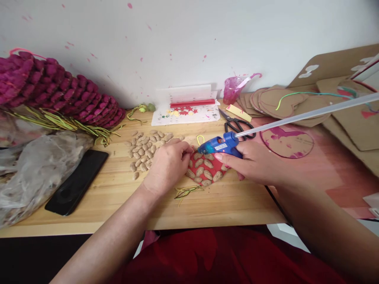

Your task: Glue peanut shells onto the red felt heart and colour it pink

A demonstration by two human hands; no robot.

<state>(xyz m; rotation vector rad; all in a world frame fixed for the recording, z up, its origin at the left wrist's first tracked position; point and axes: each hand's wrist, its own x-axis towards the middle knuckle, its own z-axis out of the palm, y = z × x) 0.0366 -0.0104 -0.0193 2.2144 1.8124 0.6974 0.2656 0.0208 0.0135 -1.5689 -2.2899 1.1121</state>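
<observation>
My right hand (256, 161) is wrapped round the glue gun (221, 145); nozzle is at the upper edge of the red base (220, 167), just right of mid-frame. My left hand (171, 159) has its fingers drawn together by the nozzle; can't tell if they pinch anything. Peanuts (207, 174) sit on the base, spare pile (144, 150) left of it. To do this well, I'd keep the nozzle low, use small dabs, press each nut briefly, keep fingertips off the hot tip and mind the long glue stick (296, 116) poking out right. Containers: pink-stained cup (231, 94), upper right of centre, with a pale stick leaning in it; any liquid not clear. Plastic bag (44, 165), left edge, something brownish inside, can't identify.
</observation>
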